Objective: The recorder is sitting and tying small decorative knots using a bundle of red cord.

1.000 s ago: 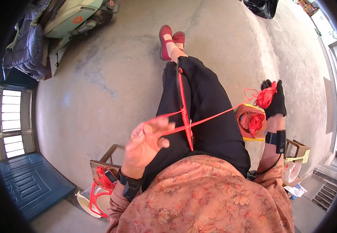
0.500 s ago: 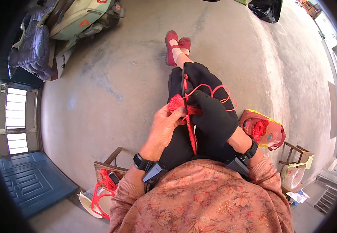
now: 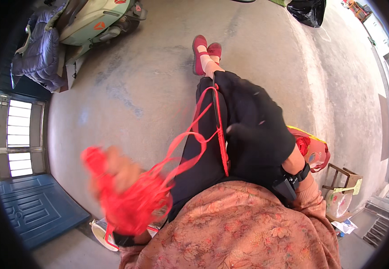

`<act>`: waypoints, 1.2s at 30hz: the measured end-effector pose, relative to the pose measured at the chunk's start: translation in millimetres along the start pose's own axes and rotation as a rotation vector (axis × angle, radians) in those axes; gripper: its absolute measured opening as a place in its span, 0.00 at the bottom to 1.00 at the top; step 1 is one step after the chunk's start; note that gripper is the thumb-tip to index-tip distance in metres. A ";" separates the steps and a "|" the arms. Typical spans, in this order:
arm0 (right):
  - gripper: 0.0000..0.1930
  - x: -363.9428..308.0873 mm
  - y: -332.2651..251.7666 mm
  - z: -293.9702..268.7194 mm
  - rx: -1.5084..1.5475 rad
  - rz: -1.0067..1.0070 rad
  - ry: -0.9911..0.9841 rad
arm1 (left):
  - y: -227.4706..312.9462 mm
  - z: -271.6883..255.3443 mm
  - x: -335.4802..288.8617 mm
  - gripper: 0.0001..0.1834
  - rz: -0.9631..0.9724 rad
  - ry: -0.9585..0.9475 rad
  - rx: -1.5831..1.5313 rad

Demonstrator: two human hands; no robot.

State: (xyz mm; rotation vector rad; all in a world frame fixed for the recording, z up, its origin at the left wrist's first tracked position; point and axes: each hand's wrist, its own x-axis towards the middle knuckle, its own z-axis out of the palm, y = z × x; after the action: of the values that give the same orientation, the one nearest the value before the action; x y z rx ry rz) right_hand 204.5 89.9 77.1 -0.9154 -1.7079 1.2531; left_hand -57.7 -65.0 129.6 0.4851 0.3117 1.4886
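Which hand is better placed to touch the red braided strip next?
Probably the right hand: it is close beside the red braided strip, while the left hand is farther off, holding the red cord bundle.

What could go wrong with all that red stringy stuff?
Maybe a tangle: the red strands hang in slack loops that could catch on each other. The red bundle in the left hand looks loose, so it might slip apart. And a hard tug might upset the red wrapped part, since strands run to it.
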 end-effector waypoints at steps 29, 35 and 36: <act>0.07 -53.9 -31.6 -32.7 -0.359 -0.334 -0.362 | -137.7 -61.9 60.8 0.16 -0.150 0.465 1.324; 0.19 12.2 16.5 -32.8 -0.147 0.123 -0.038 | -78.1 -62.2 57.5 0.13 0.286 0.638 0.947; 0.19 14.8 25.3 -28.2 -0.593 -0.018 -0.026 | -74.1 -61.9 57.5 0.13 0.285 0.654 0.930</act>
State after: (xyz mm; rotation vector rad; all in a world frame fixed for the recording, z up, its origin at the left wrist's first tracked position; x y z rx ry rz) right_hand 226.3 120.0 60.5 -1.2156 -2.1495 0.7466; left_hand -19.3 -1.6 45.1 0.7769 1.5408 1.6967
